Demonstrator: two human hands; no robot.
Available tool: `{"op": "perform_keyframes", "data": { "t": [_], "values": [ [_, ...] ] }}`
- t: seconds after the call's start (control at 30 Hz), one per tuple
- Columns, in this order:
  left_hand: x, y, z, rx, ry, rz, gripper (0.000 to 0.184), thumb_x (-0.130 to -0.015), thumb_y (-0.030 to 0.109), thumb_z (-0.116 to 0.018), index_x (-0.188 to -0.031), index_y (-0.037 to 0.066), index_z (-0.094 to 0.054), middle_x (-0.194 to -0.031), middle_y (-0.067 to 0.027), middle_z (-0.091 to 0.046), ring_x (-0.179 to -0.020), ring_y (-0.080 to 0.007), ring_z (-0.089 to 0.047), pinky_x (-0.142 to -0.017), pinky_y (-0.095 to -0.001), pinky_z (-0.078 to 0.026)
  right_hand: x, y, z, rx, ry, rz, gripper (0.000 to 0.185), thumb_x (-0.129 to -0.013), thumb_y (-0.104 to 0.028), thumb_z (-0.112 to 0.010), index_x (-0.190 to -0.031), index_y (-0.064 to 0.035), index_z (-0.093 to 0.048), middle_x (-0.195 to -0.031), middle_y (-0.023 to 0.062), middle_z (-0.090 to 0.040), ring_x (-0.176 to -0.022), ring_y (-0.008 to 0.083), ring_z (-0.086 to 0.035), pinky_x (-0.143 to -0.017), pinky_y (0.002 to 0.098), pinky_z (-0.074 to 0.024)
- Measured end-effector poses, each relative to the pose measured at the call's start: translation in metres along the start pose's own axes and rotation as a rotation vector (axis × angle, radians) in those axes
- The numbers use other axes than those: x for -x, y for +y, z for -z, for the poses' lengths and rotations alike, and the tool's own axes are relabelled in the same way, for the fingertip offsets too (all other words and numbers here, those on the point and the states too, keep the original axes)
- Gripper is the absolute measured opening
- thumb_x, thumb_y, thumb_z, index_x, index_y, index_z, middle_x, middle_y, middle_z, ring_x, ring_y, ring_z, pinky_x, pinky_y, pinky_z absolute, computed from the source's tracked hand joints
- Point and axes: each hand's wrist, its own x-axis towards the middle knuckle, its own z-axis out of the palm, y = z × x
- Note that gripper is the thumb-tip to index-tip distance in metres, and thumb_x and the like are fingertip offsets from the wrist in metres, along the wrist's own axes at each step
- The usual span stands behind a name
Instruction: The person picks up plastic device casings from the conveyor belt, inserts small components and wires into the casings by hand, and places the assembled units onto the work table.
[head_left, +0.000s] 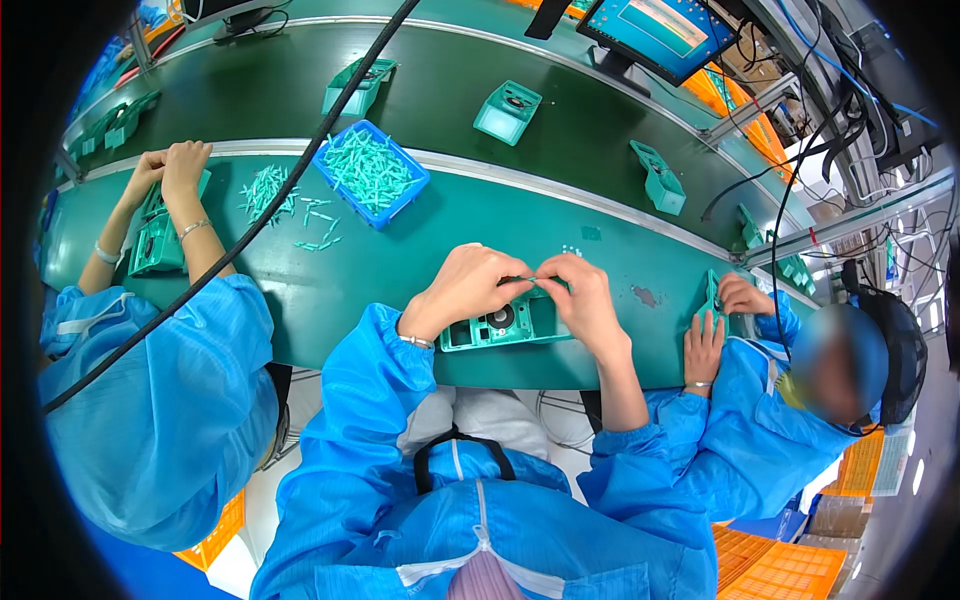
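On the green bench in front of me lies a green plastic housing [508,325] with a round black part in it. Both hands are just above its upper edge, fingertips nearly touching. My left hand [470,288] is closed in a pinch, and my right hand [584,300] pinches from the other side. Something small and thin seems to be between the fingertips, too small to make out. Beyond and to the left stands a blue bin [424,184] full of small light-green pieces [368,170]. More loose pieces [268,194] are heaped on the bench beside it.
Co-workers in blue sit at left [160,400] and right [740,440], their hands on similar housings. A conveyor [430,100] behind the bench carries several green housings [508,112]. A black cable [250,232] crosses the view at left. A monitor [660,35] stands at the back.
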Motion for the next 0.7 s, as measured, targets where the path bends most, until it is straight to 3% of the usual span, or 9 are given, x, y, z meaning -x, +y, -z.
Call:
{"op": "perform_keyframes", "data": {
  "t": [0.27,0.33,0.6,0.7],
  "values": [
    [-0.0004,-0.0049,-0.0018,0.022,-0.029,0.045,0.016,-0.09,0.024,-0.078,-0.095,0.01,-0.082,-0.086,-0.0123,-0.077,-0.075,-0.0346,-0.073,-0.066,-0.043,-0.055,0.0,0.0034,0.005,-0.056,-0.029,-0.019,0.012,-0.086,0.007,-0.073,-0.097,0.0041,-0.073,-0.098,0.0173,-0.074,-0.091,0.0352,-0.073,-0.079,0.0411,-0.0579],
    [-0.0006,-0.0061,-0.0031,0.024,-0.023,0.035,0.016,-0.09,0.024,-0.078,-0.095,0.01,-0.082,-0.086,-0.0121,-0.077,-0.075,-0.0348,-0.072,-0.066,-0.0433,-0.055,0.0004,0.005,0.0044,-0.046,-0.014,-0.029,0.014,-0.086,0.005,-0.076,-0.099,0.0027,-0.075,-0.1,0.0146,-0.076,-0.092,0.0314,-0.074,-0.081,0.0382,-0.0587],
    [-0.0013,-0.003,-0.0021,-0.002,0.008,-0.018,0.016,-0.09,0.024,-0.076,-0.092,0.009,-0.081,-0.084,-0.0118,-0.076,-0.073,-0.0352,-0.071,-0.064,-0.0455,-0.053,-0.0007,0.0047,0.005,-0.002,-0.019,0.002,0.013,-0.086,0.005,-0.076,-0.099,0.0031,-0.075,-0.101,0.0147,-0.076,-0.092,0.0316,-0.074,-0.081,0.0385,-0.0589],
    [-0.0006,0.0021,0.0012,-0.01,-0.041,0.04,0.018,-0.092,0.026,-0.071,-0.089,0.01,-0.08,-0.083,-0.0126,-0.076,-0.079,-0.0364,-0.071,-0.07,-0.0479,-0.053,0.0001,0.0051,0.0048,-0.008,-0.023,0.01,0.012,-0.086,0.005,-0.076,-0.099,0.0034,-0.075,-0.101,0.015,-0.076,-0.092,0.0316,-0.074,-0.081,0.0384,-0.0588]
  ]
}}
